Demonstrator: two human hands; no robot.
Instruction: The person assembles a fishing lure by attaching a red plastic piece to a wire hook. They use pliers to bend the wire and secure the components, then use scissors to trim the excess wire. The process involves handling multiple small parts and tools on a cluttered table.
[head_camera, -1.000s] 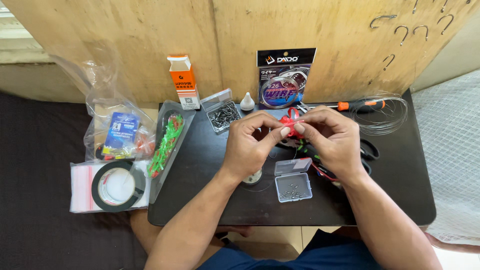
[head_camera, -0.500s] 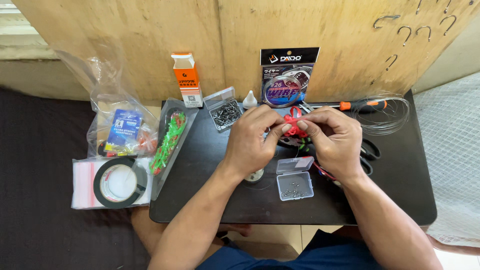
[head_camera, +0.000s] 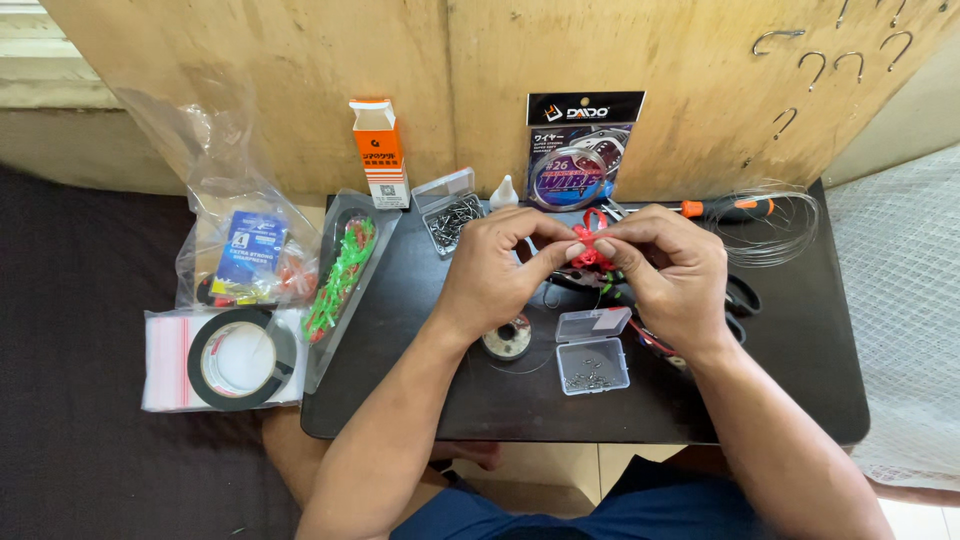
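My left hand (head_camera: 500, 265) and my right hand (head_camera: 668, 272) meet over the middle of a small black table (head_camera: 790, 380). Both pinch a small red soft lure piece (head_camera: 590, 240) between fingertips. Under my hands lie dark pliers (head_camera: 742, 296) and red-green lure bits, partly hidden. A small open clear box (head_camera: 592, 352) with tiny metal parts sits just below my right hand. A small spool of thread (head_camera: 509, 338) lies under my left wrist.
At the back stand an orange carton (head_camera: 380, 152), a clear box of hooks (head_camera: 450, 212), a small glue bottle (head_camera: 504, 192), a wire packet (head_camera: 582, 150), an orange-handled tool (head_camera: 728, 208) and coiled line (head_camera: 780, 225). Left: green lures tray (head_camera: 345, 270), plastic bags (head_camera: 235, 250), black ring (head_camera: 240, 358).
My hands stay together on the red piece, with only small finger shifts. The view has shifted slightly; nothing on the table moved.
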